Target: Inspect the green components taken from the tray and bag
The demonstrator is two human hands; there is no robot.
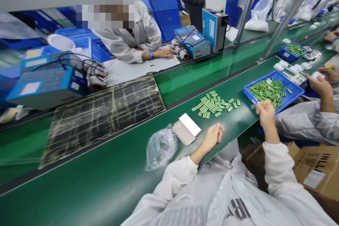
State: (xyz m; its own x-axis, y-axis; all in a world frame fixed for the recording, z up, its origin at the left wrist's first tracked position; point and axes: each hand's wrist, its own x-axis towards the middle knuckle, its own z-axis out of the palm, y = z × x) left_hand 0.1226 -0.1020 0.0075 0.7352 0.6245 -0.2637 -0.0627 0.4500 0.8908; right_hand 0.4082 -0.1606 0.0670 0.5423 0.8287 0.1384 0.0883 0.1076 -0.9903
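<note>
I'm working at the green belt (106,183).
Left hand (212,137) is lying loosely curled by a white card (186,129); right hand (266,111) is clenching near the blue tray (298,90); carton (317,164) print unreadable.

Left hand (212,137) rests on the belt (106,176) beside a box (188,127). Right hand (266,112) hovers curled by the tray (298,93).

belt (111,169) dk green | tray (296,91) blue | parts (212,104) green/gold | card (189,127) wht
</note>
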